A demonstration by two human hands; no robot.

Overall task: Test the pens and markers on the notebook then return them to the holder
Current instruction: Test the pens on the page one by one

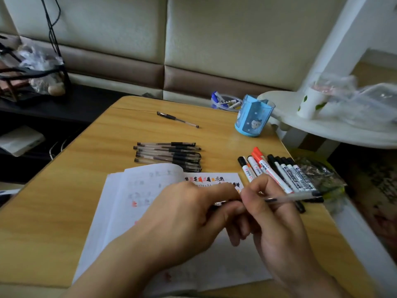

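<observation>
- Both hands meet over an open notebook (150, 211) on a wooden table (64, 190)
- The right hand (277, 222) pinches a clear gel pen (294, 197), its barrel pointing right over the markers
- The left hand (189, 216) has its fingers curled at the pen's other end, seemingly gripping its cap; this part is blurred
- Coloured test marks run along the notebook's top edge
- A row of pens (168, 155) lies just beyond the notebook, one loose pen (177, 119) farther off
- Markers (277, 171) lie in a row to the right
- The blue holder (253, 117) stands at the far right corner
</observation>
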